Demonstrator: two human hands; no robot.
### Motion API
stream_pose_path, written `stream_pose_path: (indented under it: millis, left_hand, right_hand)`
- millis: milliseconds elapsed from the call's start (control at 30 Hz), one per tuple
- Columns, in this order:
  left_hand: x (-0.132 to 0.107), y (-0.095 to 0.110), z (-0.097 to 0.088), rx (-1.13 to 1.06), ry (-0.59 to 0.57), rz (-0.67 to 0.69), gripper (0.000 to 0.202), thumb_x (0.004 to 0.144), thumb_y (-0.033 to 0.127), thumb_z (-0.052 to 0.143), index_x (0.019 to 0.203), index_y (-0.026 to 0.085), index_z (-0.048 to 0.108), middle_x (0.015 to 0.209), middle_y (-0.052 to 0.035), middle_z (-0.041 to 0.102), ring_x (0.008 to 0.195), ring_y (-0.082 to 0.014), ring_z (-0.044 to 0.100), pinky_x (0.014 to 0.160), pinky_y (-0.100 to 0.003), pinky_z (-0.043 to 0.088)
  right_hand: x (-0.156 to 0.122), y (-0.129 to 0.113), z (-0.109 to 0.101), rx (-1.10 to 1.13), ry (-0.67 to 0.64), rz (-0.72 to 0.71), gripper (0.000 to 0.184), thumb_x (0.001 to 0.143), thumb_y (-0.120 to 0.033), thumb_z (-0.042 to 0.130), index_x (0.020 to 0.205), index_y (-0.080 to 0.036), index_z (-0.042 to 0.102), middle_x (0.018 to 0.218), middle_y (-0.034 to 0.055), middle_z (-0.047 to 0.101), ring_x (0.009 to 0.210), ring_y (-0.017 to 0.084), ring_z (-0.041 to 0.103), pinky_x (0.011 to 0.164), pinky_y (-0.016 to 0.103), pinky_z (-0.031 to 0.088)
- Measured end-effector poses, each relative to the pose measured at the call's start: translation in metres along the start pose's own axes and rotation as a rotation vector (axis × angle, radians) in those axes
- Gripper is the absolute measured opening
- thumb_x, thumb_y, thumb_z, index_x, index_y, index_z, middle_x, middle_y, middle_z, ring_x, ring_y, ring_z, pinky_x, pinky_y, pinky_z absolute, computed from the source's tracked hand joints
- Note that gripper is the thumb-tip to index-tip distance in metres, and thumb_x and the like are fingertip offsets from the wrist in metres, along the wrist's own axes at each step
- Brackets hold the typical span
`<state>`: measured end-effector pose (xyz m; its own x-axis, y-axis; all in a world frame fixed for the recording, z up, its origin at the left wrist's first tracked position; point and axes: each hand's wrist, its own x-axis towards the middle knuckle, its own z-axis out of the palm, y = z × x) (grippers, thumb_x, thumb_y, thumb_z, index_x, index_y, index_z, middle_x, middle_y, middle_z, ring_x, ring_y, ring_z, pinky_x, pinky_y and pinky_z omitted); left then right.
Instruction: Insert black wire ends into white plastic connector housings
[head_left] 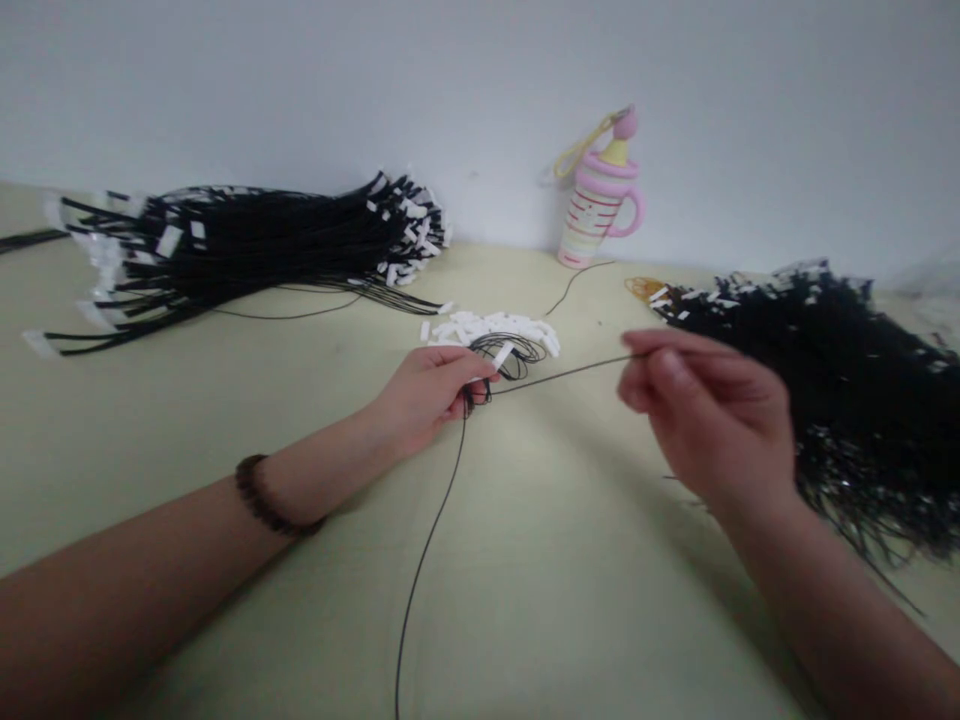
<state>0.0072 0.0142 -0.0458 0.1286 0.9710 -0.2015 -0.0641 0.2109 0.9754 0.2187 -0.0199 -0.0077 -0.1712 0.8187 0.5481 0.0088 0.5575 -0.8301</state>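
My left hand (pixel 429 397) is closed on a small coil of thin black cord (pixel 508 354) with a white tag on it, resting on the pale green table (pixel 540 560). A strand of that black cord (pixel 562 373) runs taut to my right hand (pixel 705 415), which pinches it between thumb and fingers above the table. Another length of the cord (pixel 424 550) trails from my left hand down toward the near edge. A small heap of white tags (pixel 491 327) lies just behind the coil.
A big bundle of black cords with white tags (pixel 247 245) lies at the back left. A second, tangled black pile (pixel 832 380) sits at the right beside my right hand. A pink striped cup (pixel 596 205) stands against the white wall.
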Motion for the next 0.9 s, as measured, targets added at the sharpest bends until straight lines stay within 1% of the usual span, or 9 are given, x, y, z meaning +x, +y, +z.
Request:
stream_pose_path:
  millis: [100,200,267,400,467,600,667,767,900]
  left_hand:
    - [0.001,-0.001,0.000,0.004,0.012,0.006,0.011,0.067,0.024,0.062,0.063,0.015,0.064,0.053,0.0019,0.051,0.048,-0.0065,0.044,0.038,-0.017,0.026]
    - [0.002,-0.001,-0.001,0.010,0.004,-0.003,0.010,0.067,0.025,0.063,0.063,0.015,0.065,0.053,0.0018,0.051,0.048,-0.0071,0.044,0.038,-0.018,0.026]
    - [0.002,-0.001,-0.002,0.008,0.002,0.000,0.010,0.066,0.024,0.063,0.062,0.015,0.065,0.052,0.0018,0.051,0.047,-0.0069,0.043,0.038,-0.018,0.025]
    - [0.001,-0.001,-0.001,-0.017,0.019,0.000,0.010,0.066,0.023,0.062,0.061,0.015,0.064,0.050,0.0027,0.049,0.044,-0.0063,0.040,0.038,-0.018,0.023]
    - [0.000,-0.001,0.000,-0.036,0.024,-0.007,0.009,0.067,0.022,0.062,0.061,0.015,0.064,0.049,0.0030,0.049,0.043,-0.0062,0.039,0.038,-0.019,0.023]
    - [-0.001,0.000,0.001,-0.073,0.044,-0.021,0.009,0.066,0.021,0.062,0.060,0.014,0.065,0.046,0.0029,0.049,0.043,-0.0055,0.038,0.038,-0.019,0.023]
    - [-0.003,0.001,0.003,-0.072,0.041,-0.036,0.010,0.066,0.021,0.063,0.060,0.014,0.065,0.046,0.0031,0.048,0.042,-0.0050,0.037,0.038,-0.019,0.021]
    - [-0.008,0.002,0.007,-0.068,0.002,-0.082,0.010,0.067,0.022,0.062,0.061,0.013,0.065,0.045,0.0032,0.048,0.040,-0.0047,0.037,0.037,-0.019,0.020]
    - [-0.013,0.001,0.012,-0.087,-0.047,-0.126,0.011,0.066,0.021,0.062,0.059,0.013,0.065,0.043,0.0033,0.047,0.040,-0.0044,0.038,0.038,-0.018,0.020]
  right_hand:
    - [0.021,-0.001,-0.026,0.302,0.355,0.128,0.019,0.085,-0.016,0.051,0.075,-0.020,0.067,0.085,-0.0001,0.058,0.055,0.003,0.046,0.046,0.017,0.039]
    - [0.038,0.010,-0.059,0.445,0.530,0.302,0.016,0.085,-0.015,0.052,0.074,-0.017,0.064,0.069,-0.0024,0.050,0.048,0.000,0.038,0.043,0.012,0.036]
    - [0.044,0.022,-0.075,0.407,0.651,0.303,0.017,0.083,-0.013,0.054,0.068,-0.017,0.060,0.066,-0.0037,0.049,0.045,-0.001,0.035,0.042,0.011,0.034]
    - [0.039,0.041,-0.068,0.281,0.755,0.208,0.011,0.078,-0.010,0.056,0.069,-0.016,0.057,0.066,-0.0035,0.052,0.045,0.000,0.040,0.041,0.014,0.033]
    - [0.028,0.043,-0.044,0.204,0.694,0.181,0.006,0.075,-0.012,0.061,0.080,-0.015,0.060,0.068,-0.0016,0.057,0.049,0.003,0.046,0.040,0.015,0.033]
    - [-0.003,0.032,0.012,-0.240,0.152,0.198,0.009,0.078,-0.023,0.061,0.077,-0.015,0.065,0.062,0.0001,0.062,0.043,0.005,0.046,0.040,0.018,0.032]
    - [-0.014,0.027,0.030,-0.383,-0.014,0.145,0.012,0.079,-0.023,0.060,0.074,-0.015,0.066,0.059,-0.0003,0.061,0.048,0.006,0.048,0.044,0.018,0.035]
    - [-0.023,0.028,0.039,-0.499,-0.124,0.091,0.014,0.081,-0.022,0.055,0.079,-0.015,0.067,0.064,0.0003,0.061,0.056,0.008,0.051,0.050,0.019,0.037]
    - [-0.024,0.035,0.037,-0.549,-0.151,0.091,0.015,0.080,-0.017,0.053,0.085,-0.015,0.067,0.067,0.0006,0.062,0.056,0.008,0.052,0.051,0.019,0.039]
